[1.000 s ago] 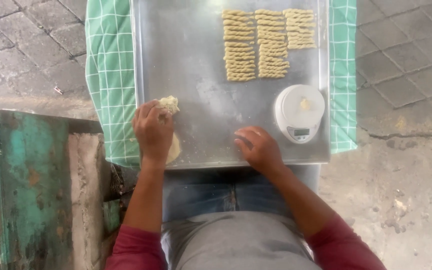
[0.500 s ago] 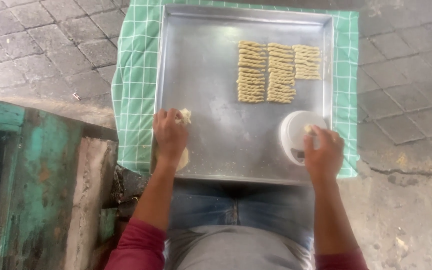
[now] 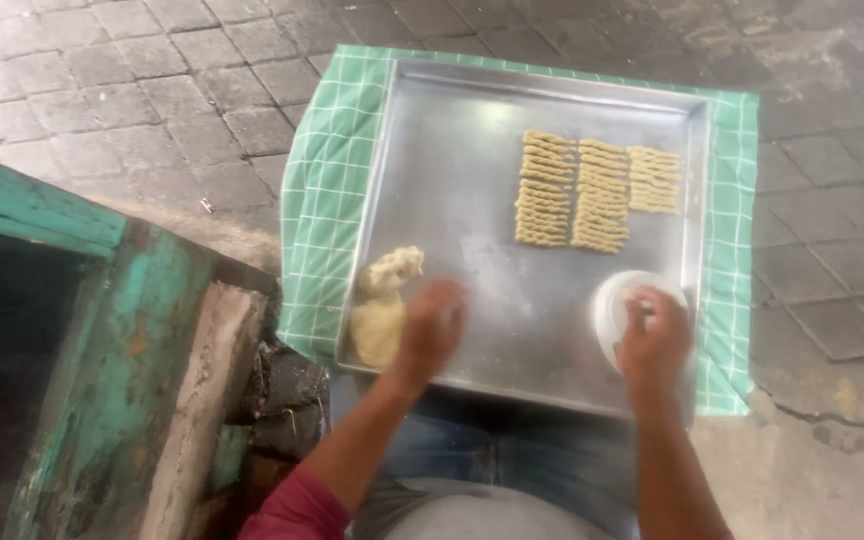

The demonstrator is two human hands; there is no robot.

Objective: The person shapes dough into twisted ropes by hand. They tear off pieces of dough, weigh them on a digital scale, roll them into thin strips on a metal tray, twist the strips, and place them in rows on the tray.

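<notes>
Two hands are over the tray (image 3: pixel 452 140). A second ago the left hand (image 3: pixel 434 322) was closed on the dough (image 3: pixel 384 305) at the tray's left edge; it has since let go and now hovers just right of the lump, blurred, with nothing visible in it. Whether its fingers are spread or curled cannot be told. The right hand (image 3: pixel 652 340) has gone from the bare tray floor to the scale (image 3: pixel 620 305) at the near right corner, and its fingertips rest on the white pan. They seem to pinch a small piece there, but the hand hides it, so the grip cannot be confirmed.

The dough therefore lies free, in two joined lumps against the left rim. Three rows of twists (image 3: pixel 597 192) sit in the far right part, well apart from both hands. The tray rests on a green checked cloth (image 3: pixel 327 200) over stone paving (image 3: pixel 132 80). A worn green frame (image 3: pixel 82 330) stands to the left. Nothing lies between dough and scale.
</notes>
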